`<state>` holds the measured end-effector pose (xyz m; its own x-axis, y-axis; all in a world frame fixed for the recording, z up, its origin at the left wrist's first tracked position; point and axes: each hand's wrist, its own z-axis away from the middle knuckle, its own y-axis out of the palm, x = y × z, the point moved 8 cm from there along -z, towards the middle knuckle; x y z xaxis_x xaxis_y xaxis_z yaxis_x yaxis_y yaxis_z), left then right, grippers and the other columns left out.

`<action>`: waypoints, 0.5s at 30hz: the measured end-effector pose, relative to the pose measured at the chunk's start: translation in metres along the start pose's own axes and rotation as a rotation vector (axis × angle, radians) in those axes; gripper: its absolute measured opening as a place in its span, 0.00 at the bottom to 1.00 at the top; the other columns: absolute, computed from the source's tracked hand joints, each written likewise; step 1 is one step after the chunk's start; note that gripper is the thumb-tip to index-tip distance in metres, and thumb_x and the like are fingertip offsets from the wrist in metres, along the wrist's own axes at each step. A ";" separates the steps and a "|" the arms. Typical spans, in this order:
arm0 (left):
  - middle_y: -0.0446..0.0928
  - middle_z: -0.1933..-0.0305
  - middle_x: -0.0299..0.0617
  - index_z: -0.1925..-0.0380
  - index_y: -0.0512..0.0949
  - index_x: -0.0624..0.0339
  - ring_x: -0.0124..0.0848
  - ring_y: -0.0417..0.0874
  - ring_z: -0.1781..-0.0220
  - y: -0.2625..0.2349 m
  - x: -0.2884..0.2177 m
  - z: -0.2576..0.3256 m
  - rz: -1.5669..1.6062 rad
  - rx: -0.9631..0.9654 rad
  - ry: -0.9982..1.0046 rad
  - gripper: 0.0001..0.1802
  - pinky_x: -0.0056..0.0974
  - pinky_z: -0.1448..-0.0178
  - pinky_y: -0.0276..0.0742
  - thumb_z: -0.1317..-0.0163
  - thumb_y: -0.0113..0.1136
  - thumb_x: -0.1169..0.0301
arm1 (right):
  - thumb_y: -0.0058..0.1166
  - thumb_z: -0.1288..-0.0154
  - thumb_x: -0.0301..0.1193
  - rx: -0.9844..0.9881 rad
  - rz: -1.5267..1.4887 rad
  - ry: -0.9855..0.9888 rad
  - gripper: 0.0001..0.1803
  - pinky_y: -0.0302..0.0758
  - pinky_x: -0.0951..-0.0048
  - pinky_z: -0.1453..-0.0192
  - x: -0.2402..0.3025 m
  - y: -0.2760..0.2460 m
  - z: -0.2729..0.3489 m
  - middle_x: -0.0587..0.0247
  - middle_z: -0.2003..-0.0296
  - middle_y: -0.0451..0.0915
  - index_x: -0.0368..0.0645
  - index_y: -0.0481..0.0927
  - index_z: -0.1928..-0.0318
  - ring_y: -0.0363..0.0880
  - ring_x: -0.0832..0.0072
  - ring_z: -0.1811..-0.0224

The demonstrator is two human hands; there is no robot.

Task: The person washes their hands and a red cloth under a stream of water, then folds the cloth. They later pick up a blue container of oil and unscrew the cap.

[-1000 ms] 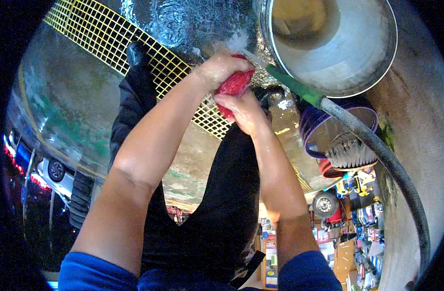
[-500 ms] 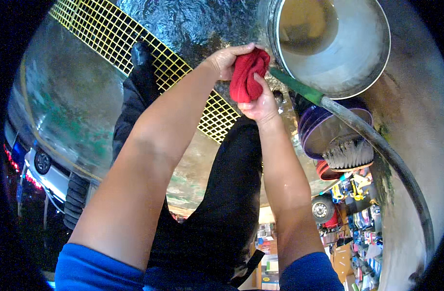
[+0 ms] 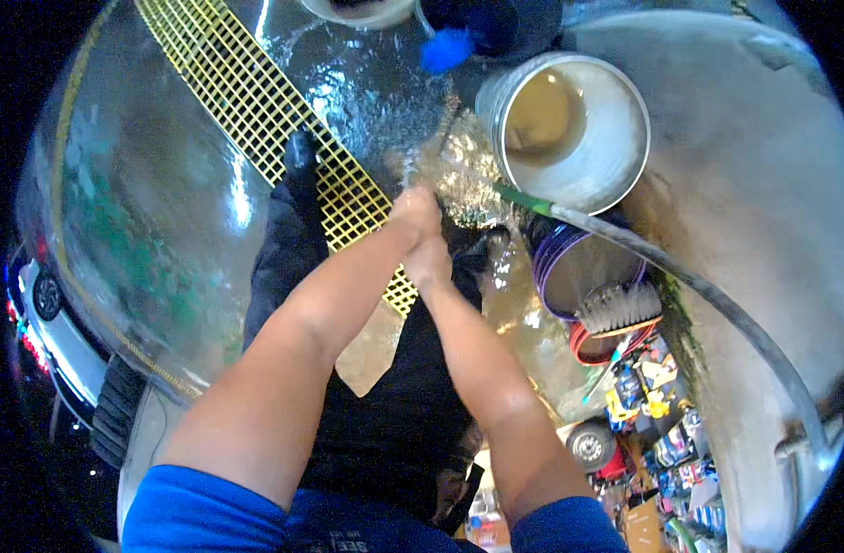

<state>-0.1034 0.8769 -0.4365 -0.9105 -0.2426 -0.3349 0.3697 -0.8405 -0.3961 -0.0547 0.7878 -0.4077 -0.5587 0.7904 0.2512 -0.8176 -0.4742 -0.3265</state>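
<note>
My left hand [image 3: 415, 210] and my right hand [image 3: 429, 260] are pressed together above the wet floor. Their fingers are closed and blurred. No red cloth shows at them; anything between the palms is hidden. Just beyond and to the right, brownish water [image 3: 468, 170] splashes over the floor. The green-ended grey hose [image 3: 533, 201] has its tip beside that splash. A large white bucket [image 3: 617, 129], tipped toward me, lies to the right of my hands with a tan patch inside.
A yellow grating [image 3: 247, 88] crosses the floor at left. Right of my hands are a purple-rimmed bucket [image 3: 544, 276], a brush [image 3: 622, 310] and a red bucket [image 3: 592, 352]. The hose curves along the right. A blue object [image 3: 446, 51] and a pale container [image 3: 362, 13] are at the far side.
My hands have come together and closed; the red cloth held between them has gone from sight. The view has shifted, bringing more of the far floor and the blue object into it.
</note>
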 end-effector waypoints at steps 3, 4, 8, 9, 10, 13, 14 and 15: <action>0.82 0.58 0.52 0.59 0.80 0.59 0.48 0.84 0.57 -0.054 -0.034 0.055 0.075 -0.070 0.159 0.13 0.46 0.50 0.80 0.46 0.59 0.72 | 0.58 0.41 0.34 -0.005 -0.672 -0.154 0.29 0.73 0.64 0.43 0.030 -0.024 0.043 0.52 0.45 0.75 0.38 0.67 0.41 0.75 0.63 0.45; 0.82 0.60 0.48 0.62 0.80 0.58 0.42 0.84 0.58 -0.094 -0.030 0.075 0.480 -0.217 0.401 0.12 0.42 0.51 0.79 0.47 0.62 0.70 | 0.60 0.40 0.28 0.057 -0.988 -0.191 0.29 0.72 0.66 0.42 0.045 -0.025 0.058 0.56 0.42 0.73 0.36 0.67 0.40 0.74 0.68 0.43; 0.79 0.64 0.38 0.69 0.77 0.60 0.26 0.79 0.61 -0.261 0.038 0.185 0.881 -0.555 0.422 0.05 0.34 0.53 0.76 0.44 0.63 0.73 | 0.52 0.31 0.32 0.021 -1.355 -0.330 0.33 0.67 0.53 0.36 0.081 -0.128 0.161 0.61 0.33 0.60 0.44 0.55 0.30 0.62 0.65 0.33; 0.79 0.62 0.38 0.67 0.77 0.60 0.27 0.79 0.60 -0.300 0.061 0.220 0.927 -0.735 0.381 0.05 0.34 0.52 0.76 0.44 0.63 0.74 | 0.50 0.30 0.33 -0.176 -1.215 -0.403 0.30 0.70 0.56 0.37 0.083 -0.177 0.196 0.59 0.34 0.61 0.43 0.58 0.32 0.62 0.64 0.33; 0.79 0.61 0.38 0.66 0.77 0.60 0.27 0.78 0.60 -0.341 0.088 0.244 0.830 -0.805 0.265 0.05 0.34 0.52 0.76 0.44 0.61 0.76 | 0.50 0.29 0.35 -0.401 -1.032 -0.524 0.28 0.74 0.59 0.39 0.072 -0.228 0.223 0.56 0.36 0.63 0.41 0.60 0.33 0.65 0.63 0.36; 0.78 0.66 0.38 0.63 0.78 0.62 0.27 0.77 0.62 -0.402 0.224 0.346 0.631 -1.259 0.249 0.09 0.34 0.53 0.75 0.45 0.60 0.75 | 0.48 0.28 0.40 -0.968 -0.843 -0.562 0.26 0.78 0.61 0.46 0.051 -0.345 0.320 0.55 0.42 0.66 0.40 0.62 0.37 0.68 0.63 0.40; 0.76 0.69 0.36 0.66 0.77 0.61 0.27 0.76 0.65 -0.392 0.305 0.375 0.617 -1.381 0.131 0.07 0.34 0.56 0.75 0.48 0.59 0.77 | 0.45 0.27 0.45 -1.085 -0.877 -0.515 0.27 0.76 0.61 0.47 0.044 -0.370 0.341 0.57 0.42 0.66 0.42 0.62 0.36 0.67 0.65 0.41; 0.75 0.72 0.36 0.71 0.76 0.60 0.27 0.75 0.67 -0.377 0.344 0.380 0.713 -1.359 0.031 0.04 0.35 0.60 0.74 0.48 0.59 0.76 | 0.43 0.27 0.47 -1.279 -0.807 -0.520 0.28 0.73 0.60 0.47 0.015 -0.408 0.369 0.58 0.41 0.66 0.43 0.62 0.36 0.66 0.66 0.40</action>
<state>-0.6264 0.9261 -0.0770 -0.4784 -0.3657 -0.7984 0.6139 0.5108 -0.6018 0.2196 0.8499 0.0651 -0.2604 0.3228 0.9100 -0.4091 0.8168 -0.4068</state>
